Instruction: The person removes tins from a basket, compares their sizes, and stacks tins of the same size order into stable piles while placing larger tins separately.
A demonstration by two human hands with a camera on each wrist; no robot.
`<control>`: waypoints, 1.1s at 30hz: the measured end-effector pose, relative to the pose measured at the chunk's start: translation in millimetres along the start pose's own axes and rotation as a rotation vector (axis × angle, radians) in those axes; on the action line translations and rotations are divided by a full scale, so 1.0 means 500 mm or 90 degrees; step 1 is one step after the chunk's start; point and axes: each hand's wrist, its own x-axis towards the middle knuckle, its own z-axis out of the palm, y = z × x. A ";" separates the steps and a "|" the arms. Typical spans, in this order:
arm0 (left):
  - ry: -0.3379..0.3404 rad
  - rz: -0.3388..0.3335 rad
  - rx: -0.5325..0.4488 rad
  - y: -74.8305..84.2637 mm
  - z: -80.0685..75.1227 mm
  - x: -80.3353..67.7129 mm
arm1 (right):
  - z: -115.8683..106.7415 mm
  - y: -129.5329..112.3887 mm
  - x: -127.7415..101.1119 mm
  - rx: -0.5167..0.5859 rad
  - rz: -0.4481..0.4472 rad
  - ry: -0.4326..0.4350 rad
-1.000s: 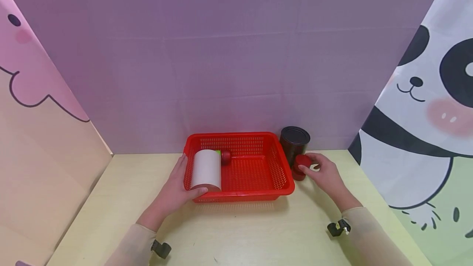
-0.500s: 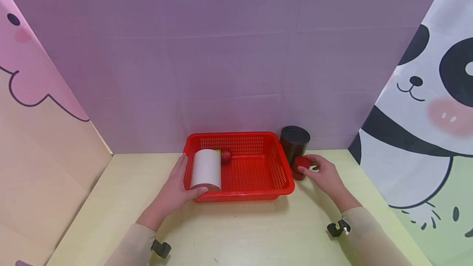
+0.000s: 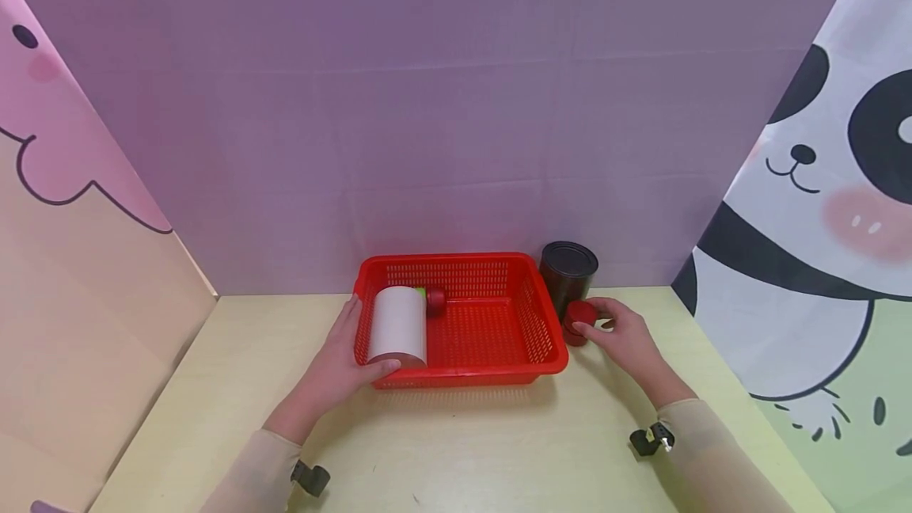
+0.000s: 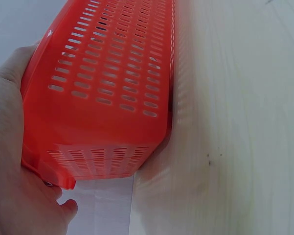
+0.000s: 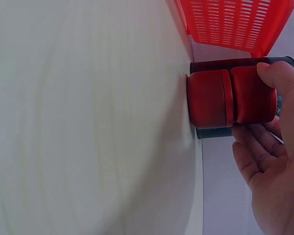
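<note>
Small red jar (image 3: 581, 321) upright on the bench (image 3: 463, 450) between red basket (image 3: 549, 339) and black can (image 3: 568, 269), pinched at its lid by right hand (image 3: 623, 336); left hand (image 3: 335, 366) gripping basket's corner beside white roll (image 3: 397, 326); likely to tip against the can if lifted askew.
</note>
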 end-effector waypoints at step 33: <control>0.004 0.004 -0.003 -0.002 0.003 0.001 | 0.000 0.002 -0.001 0.001 0.035 -0.039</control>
